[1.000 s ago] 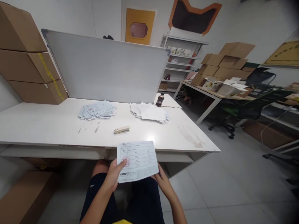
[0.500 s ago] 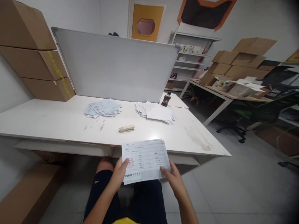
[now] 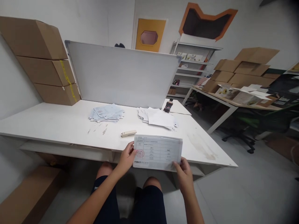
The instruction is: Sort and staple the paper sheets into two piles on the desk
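Note:
Between my hands is a printed paper form (image 3: 158, 152) with a table of lines, a red round stamp and a dark logo at its lower left. My left hand (image 3: 127, 157) pinches its left edge, thumb on top. On the right edge, my right hand (image 3: 184, 171) grips the lower corner with the thumb in front. The form is held up over the table's front edge; whether it is one sheet or more I cannot tell. Just behind its upper left corner lies a cream stapler (image 3: 128, 133) on the white table (image 3: 58, 124).
A pile of bluish printed forms (image 3: 107, 112) lies at the back left, and a pile of white papers (image 3: 160, 118) at the back right. Beside that stands a dark drink bottle (image 3: 168, 105). A whiteboard (image 3: 123, 74) rises behind; cardboard boxes (image 3: 56, 73) are stacked at left.
Both hands have moved the form forward and to the right, raising it toward the table. Its upper edge now reaches close to the stapler. The view has tilted up slightly.

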A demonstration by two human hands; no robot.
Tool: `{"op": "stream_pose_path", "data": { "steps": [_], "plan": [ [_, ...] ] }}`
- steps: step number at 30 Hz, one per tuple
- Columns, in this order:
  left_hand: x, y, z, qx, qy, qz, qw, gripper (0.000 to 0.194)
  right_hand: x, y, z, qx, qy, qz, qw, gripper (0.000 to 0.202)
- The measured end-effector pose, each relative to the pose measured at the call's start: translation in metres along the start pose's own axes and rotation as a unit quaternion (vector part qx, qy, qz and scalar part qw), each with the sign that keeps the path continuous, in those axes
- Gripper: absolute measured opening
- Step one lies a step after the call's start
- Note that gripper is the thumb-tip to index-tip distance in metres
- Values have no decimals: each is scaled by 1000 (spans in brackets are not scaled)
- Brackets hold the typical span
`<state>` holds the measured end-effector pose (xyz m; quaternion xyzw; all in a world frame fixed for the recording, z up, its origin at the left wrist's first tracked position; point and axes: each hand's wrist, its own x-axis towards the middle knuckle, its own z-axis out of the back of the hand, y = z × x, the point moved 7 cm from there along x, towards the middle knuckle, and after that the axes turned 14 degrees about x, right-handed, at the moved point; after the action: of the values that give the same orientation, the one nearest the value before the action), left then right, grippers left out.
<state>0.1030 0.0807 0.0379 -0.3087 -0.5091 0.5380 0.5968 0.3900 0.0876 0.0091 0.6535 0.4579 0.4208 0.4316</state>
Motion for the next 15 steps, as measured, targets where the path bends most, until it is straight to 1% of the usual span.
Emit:
{"op": "stream_pose_path", "data": {
  "steps": [3, 5, 8, 11, 13, 15],
  "plan": [
    [26, -15, 2, 7, -17, -55, 998, 33, 27, 20, -9, 19, -18, 70, 997, 26],
    [42, -15, 0, 27, -23, -72, 997, 34, 45, 20, -20, 25, -17, 80, 996, 25],
    [54, -4, -10, 28, -10, -77, 997, 42, 61, -2, -36, 31, 9, 45, 998, 28],
    [57, 10, -14, 25, 8, -70, 997, 43, 62, -23, -35, 34, 6, 31, 999, 29],
    [61, 15, -10, 32, 19, -67, 997, 43, 59, -32, -28, 25, 5, 22, 999, 29],
    [68, 14, 3, 79, -4, -80, 994, 42, 58, -36, -21, 4, 20, 0, 1000, 27]
  ]
}}
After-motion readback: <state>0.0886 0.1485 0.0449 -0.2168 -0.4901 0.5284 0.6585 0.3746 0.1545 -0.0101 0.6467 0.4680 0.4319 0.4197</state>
